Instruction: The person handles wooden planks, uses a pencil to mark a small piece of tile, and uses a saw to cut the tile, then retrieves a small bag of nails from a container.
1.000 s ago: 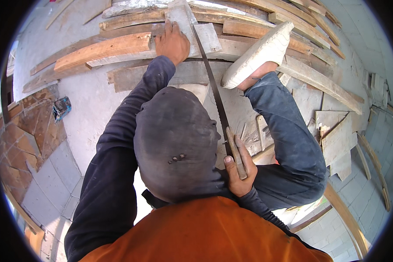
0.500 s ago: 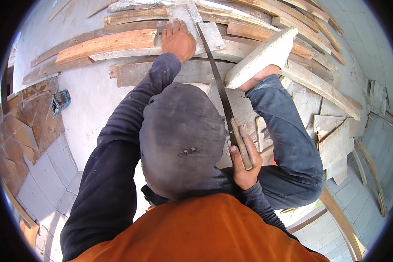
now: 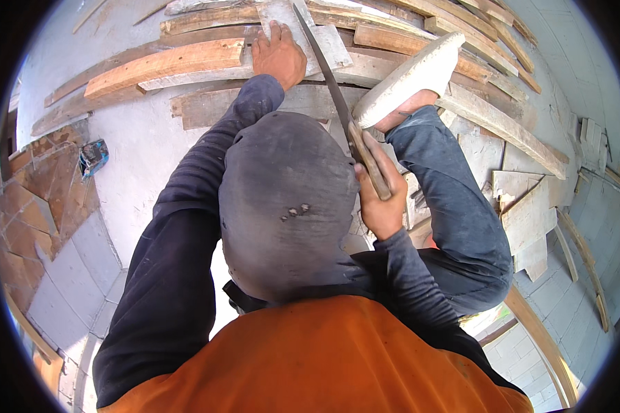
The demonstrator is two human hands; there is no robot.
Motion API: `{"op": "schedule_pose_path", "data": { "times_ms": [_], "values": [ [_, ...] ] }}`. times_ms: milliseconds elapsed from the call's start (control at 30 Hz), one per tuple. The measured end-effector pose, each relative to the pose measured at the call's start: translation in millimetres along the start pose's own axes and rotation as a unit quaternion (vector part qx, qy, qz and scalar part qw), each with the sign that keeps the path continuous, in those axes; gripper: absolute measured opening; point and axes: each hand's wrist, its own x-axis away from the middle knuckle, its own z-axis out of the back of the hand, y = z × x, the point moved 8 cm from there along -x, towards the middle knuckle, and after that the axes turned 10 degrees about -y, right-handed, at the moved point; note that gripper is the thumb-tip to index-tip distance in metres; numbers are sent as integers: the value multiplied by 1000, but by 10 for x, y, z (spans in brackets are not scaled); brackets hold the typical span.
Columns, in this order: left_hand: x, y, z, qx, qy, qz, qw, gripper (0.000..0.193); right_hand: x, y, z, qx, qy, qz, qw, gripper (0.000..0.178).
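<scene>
A handsaw (image 3: pixel 332 86) with a long dark toothed blade is gripped by its worn wooden handle in my right hand (image 3: pixel 380 212), fingers wrapped round it. Its blade slants up and left across a pale, whitish-stained board (image 3: pixel 337 52). To the left of the blade, my left hand (image 3: pixel 280 56) lies on this board with fingers stretched out, palm down. Just left of that hand is an orange-brown wooden beam (image 3: pixel 169 67). A foot in a white shoe (image 3: pixel 410 79) rests on the timber right of the saw. The cut line itself is too small to make out.
Several wooden planks (image 3: pixel 503 131) lie loosely across the far side and to the right. Broken flat board pieces (image 3: pixel 527 220) lie at the right. A small blue and black object (image 3: pixel 93 158) sits at the left beside brown sheet pieces (image 3: pixel 31 206). A covered head hides the middle.
My right hand has pushed the saw forward and up, so the handle is farther away and the blade reaches past the board. My left hand stays on the board.
</scene>
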Motion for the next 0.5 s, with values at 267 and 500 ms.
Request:
{"op": "schedule_pose_path", "data": {
  "times_ms": [267,500],
  "values": [
    [-71,5,-30,9,-9,17,1000,66,245,-166,57,60,4,1,998,53],
    [-92,119,-27,6,24,-21,999,67,-1079,-36,-129,32,17,30,999,51]
  ]
}}
